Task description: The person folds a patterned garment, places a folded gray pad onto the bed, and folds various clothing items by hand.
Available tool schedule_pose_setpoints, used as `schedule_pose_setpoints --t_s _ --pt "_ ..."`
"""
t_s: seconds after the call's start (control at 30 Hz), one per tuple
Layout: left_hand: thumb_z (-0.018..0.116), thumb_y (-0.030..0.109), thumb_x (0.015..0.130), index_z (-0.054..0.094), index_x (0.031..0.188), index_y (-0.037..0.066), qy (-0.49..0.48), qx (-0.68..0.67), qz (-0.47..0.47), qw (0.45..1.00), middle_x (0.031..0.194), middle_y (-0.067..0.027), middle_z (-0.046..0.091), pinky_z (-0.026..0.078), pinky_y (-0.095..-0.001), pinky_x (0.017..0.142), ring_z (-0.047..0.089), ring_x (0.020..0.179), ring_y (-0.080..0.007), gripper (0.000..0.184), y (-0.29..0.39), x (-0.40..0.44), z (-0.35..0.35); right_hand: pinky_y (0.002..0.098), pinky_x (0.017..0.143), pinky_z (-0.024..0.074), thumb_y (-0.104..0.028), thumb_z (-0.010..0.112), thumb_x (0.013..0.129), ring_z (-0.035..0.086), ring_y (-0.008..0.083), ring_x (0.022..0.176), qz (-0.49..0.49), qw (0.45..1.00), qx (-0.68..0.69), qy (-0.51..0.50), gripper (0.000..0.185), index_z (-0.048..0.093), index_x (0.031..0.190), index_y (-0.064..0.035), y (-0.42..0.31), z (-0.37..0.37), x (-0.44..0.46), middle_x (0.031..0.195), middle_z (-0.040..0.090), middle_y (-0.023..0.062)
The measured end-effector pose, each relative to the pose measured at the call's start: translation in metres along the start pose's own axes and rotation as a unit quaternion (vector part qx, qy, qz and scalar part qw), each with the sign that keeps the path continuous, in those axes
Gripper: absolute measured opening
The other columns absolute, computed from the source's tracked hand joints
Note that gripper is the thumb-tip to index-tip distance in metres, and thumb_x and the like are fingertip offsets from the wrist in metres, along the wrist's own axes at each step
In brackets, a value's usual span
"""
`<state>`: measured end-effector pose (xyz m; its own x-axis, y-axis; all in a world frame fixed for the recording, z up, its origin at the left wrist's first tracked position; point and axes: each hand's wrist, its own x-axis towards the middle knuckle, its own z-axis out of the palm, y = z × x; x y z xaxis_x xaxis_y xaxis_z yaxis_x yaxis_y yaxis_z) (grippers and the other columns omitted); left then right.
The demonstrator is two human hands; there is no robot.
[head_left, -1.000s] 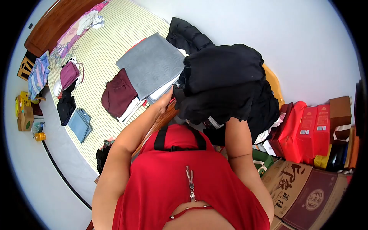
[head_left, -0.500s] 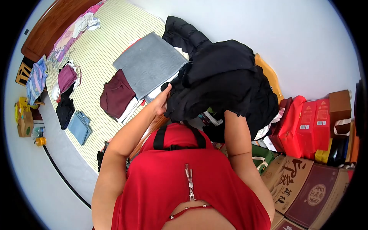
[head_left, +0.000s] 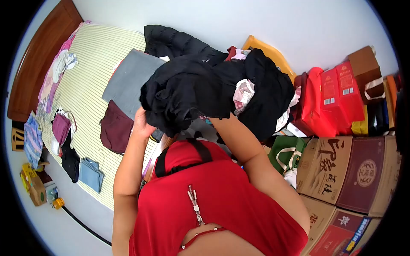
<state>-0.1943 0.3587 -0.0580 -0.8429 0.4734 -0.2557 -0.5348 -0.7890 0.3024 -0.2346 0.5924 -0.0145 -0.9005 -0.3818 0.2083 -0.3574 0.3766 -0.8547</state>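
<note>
A bunched black garment [head_left: 175, 94] hangs between my hands, in front of the bed. My left hand [head_left: 142, 124] grips its lower left edge, with the thumb and part of the fingers showing. My right hand is hidden beneath the black cloth; only the forearm comes out below it. Just behind and to the right lies a heap of dark clothes [head_left: 269, 94] with a pink-and-white checked piece [head_left: 244, 94] on it. Left of the garment are a folded grey cloth [head_left: 130, 79] and a folded maroon garment [head_left: 116, 129].
A striped bed [head_left: 92, 51] holds folded jeans [head_left: 91, 174] and a black puffer jacket [head_left: 175, 42]. A yellow chair back [head_left: 273, 53] stands by the wall. Red bags [head_left: 331, 98], a green bag [head_left: 287, 154] and cardboard boxes [head_left: 323, 170] are at the right.
The black garment has moved left with my hands and is more bunched, off the dark heap. The checked piece on the heap now shows. The camera view has turned to the right.
</note>
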Motion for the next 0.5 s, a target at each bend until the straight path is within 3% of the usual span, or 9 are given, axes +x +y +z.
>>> schedule_pose_setpoints --t_s 0.17,0.27,0.33,0.37,0.43,0.5 --pt "0.056 0.025 0.086 0.053 0.122 -0.001 -0.033 0.013 0.052 0.998 0.12 -0.0156 0.06 0.046 -0.0418 0.097 0.058 0.109 -0.0284 0.044 0.035 0.005 0.017 0.0373 0.097 0.0422 -0.025 0.058 0.081 0.054 0.0302 0.11 -0.075 0.965 -0.238 -0.082 0.043 0.054 0.118 -0.0036 -0.004 0.009 0.0 0.117 0.057 0.0155" --pt "0.057 0.023 0.085 0.055 0.118 -0.001 -0.015 0.054 -0.004 0.998 0.112 -0.0151 0.062 0.051 -0.0394 0.089 0.063 0.099 -0.0266 0.041 0.046 0.017 0.021 0.0382 0.098 0.0414 -0.022 0.06 0.077 0.052 0.03 0.114 -0.192 0.907 -0.358 -0.115 0.047 0.053 0.12 -0.005 -0.045 0.029 -0.001 0.121 0.055 0.0141" --pt "0.057 0.021 0.084 0.055 0.116 -0.002 0.032 0.142 -0.047 0.988 0.108 -0.0143 0.064 0.053 -0.0384 0.086 0.065 0.093 -0.0254 0.039 0.034 0.018 0.048 0.0378 0.1 0.0392 -0.019 0.062 0.072 0.048 0.0273 0.121 -0.277 0.916 -0.282 -0.071 0.057 0.05 0.127 -0.0069 -0.003 0.061 -0.015 0.13 0.051 0.0115" --pt "0.06 0.019 0.082 0.056 0.113 -0.002 0.0 0.247 -0.077 0.966 0.103 -0.0112 0.065 0.054 -0.0371 0.082 0.065 0.088 -0.0225 0.038 0.026 0.015 0.063 0.0377 0.1 0.0392 -0.019 0.062 0.072 0.048 0.0272 0.121 -0.279 0.926 -0.246 -0.065 0.058 0.05 0.127 -0.007 0.01 0.073 -0.02 0.13 0.051 0.0115" --pt "0.064 0.018 0.082 0.057 0.114 -0.003 0.01 0.442 -0.169 0.881 0.104 -0.008 0.063 0.051 -0.0324 0.083 0.062 0.092 -0.0176 0.039 -0.001 0.002 0.124 0.0376 0.1 0.0392 -0.02 0.061 0.073 0.048 0.027 0.121 -0.243 0.952 -0.173 -0.06 0.058 0.049 0.128 -0.007 0.02 0.079 -0.025 0.13 0.051 0.0116" --pt "0.066 0.021 0.084 0.055 0.117 -0.002 -0.068 0.468 -0.18 0.862 0.107 -0.0062 0.061 0.046 -0.0284 0.086 0.058 0.097 -0.0142 0.042 -0.03 0.002 0.119 0.0374 0.1 0.0392 -0.02 0.061 0.074 0.049 0.0269 0.12 -0.169 0.981 -0.084 -0.052 0.058 0.048 0.128 -0.007 0.025 0.07 -0.026 0.131 0.051 0.0117"
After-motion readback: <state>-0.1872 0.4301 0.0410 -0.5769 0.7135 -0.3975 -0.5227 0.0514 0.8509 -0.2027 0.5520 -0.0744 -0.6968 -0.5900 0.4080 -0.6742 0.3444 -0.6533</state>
